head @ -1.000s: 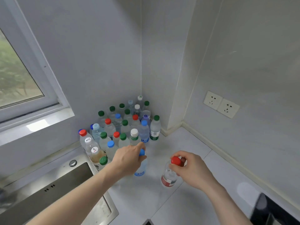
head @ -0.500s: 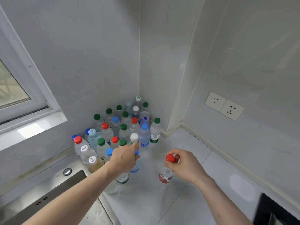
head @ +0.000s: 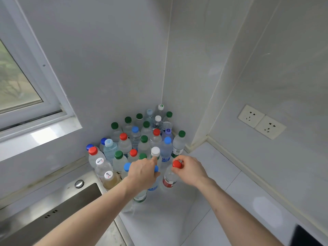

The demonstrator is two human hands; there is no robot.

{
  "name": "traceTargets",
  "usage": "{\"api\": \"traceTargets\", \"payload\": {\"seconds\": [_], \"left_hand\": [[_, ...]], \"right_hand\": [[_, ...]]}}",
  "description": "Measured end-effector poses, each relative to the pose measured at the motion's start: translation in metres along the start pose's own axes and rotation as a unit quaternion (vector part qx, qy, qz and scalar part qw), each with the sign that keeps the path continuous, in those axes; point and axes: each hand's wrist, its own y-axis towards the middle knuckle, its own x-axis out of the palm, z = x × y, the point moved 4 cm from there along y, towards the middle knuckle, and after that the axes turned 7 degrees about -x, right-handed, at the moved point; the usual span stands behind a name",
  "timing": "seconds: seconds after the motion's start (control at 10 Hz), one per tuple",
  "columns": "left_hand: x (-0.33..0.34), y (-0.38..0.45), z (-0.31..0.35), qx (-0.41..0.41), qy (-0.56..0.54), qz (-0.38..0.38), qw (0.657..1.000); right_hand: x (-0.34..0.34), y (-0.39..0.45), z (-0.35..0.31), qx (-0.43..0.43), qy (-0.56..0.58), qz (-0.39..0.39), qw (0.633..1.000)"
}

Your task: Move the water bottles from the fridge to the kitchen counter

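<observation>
Placing step: the left hand (head: 142, 173) clamps a blue-capped bottle (head: 154, 181) and the right hand (head: 190, 170) pinches a red-capped bottle (head: 170, 178), both mid-frame on the bench (head: 221, 174) beside the cluster (head: 142, 137). Next, probably release both upright.

Clear plastic red-capped water bottle (head: 170, 178) and blue-capped one (head: 154, 185) stand upright beside clustered bottles (head: 142, 137) in the white counter's (head: 213, 174) back corner.

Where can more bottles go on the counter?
Bare counter lies right of the red-capped bottle, toward the wall with the sockets, and in front between the arms. The corner cluster of bottles by the sink is packed.
</observation>
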Motion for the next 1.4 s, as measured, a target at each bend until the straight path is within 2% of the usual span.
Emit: {"api": "traceTargets", "payload": {"seconds": [0.2, 0.4, 0.6, 0.8, 1.0, 1.2, 1.4], "left_hand": [[-0.006, -0.005, -0.008, -0.009, -0.045, 0.031, 0.998], [-0.008, -0.017, -0.012, 0.020, -0.098, 0.067, 0.993], [0.003, -0.030, -0.016, 0.015, -0.108, 0.043, 0.993], [0.012, -0.043, -0.019, 0.009, -0.137, 0.029, 0.990], [0.016, -0.051, -0.021, 0.005, -0.131, 0.023, 0.991], [0.019, -0.060, -0.018, 0.003, -0.131, 0.017, 0.991], [0.012, -0.083, -0.019, -0.001, -0.148, 0.031, 0.989]], "right_hand": [[0.010, 0.016, -0.011, -0.032, -0.028, -0.002, 0.999], [0.016, 0.026, -0.020, -0.061, -0.073, -0.005, 0.995], [0.019, 0.027, -0.020, -0.071, -0.087, -0.003, 0.994], [0.017, 0.022, -0.017, -0.058, -0.066, 0.001, 0.996], [0.019, -0.002, -0.013, -0.065, -0.047, -0.028, 0.996], [0.013, -0.035, -0.007, -0.075, 0.000, -0.009, 0.997], [0.009, -0.088, 0.002, -0.049, 0.064, 0.010, 0.997]]}}
